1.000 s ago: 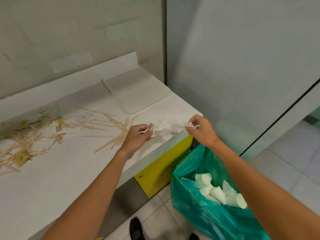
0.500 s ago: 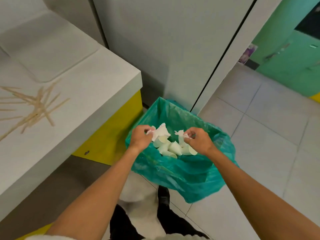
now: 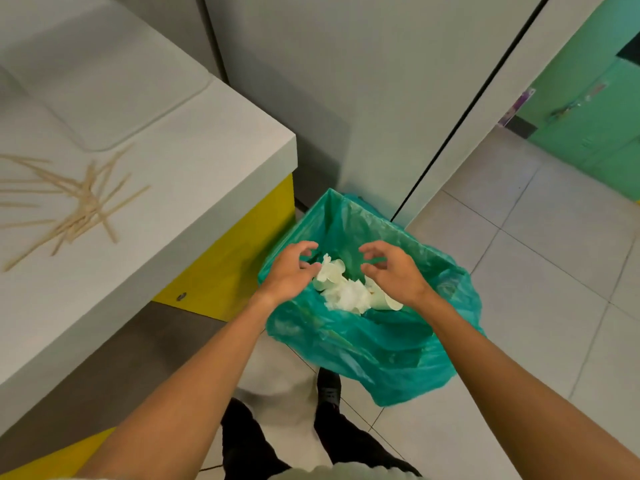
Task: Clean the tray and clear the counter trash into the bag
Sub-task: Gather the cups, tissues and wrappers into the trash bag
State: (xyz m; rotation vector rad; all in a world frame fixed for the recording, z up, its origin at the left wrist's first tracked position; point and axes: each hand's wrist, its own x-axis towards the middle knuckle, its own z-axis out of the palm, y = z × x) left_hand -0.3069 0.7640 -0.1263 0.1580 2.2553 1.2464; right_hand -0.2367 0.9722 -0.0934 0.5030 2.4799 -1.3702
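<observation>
The crumpled white paper (image 3: 349, 296) I was pinching in both hands half a second ago has left my fingers and now lies inside the translucent green plastic bag (image 3: 363, 344), on top of the small white paper cups (image 3: 385, 301) heaped there. My left hand (image 3: 291, 271) and right hand (image 3: 394, 275) hover side by side over the bag's mouth, fingers spread and loosely bent, holding nothing. The bag stands on the pale tiled floor (image 3: 540, 271), its rim wide open, just beside the yellow cabinet front (image 3: 235, 265) and below the near right corner of the white counter (image 3: 207, 161). The floor lies open to the right of the bag, while a grey wall panel (image 3: 346, 81) closes it in behind. On the counter, thin wooden sticks (image 3: 83, 209) lie scattered toward its left side, well back from the front edge. The pale grey flat tray (image 3: 104, 81) sits at the counter's far right corner, flat, with a rounded corner toward the sticks.
</observation>
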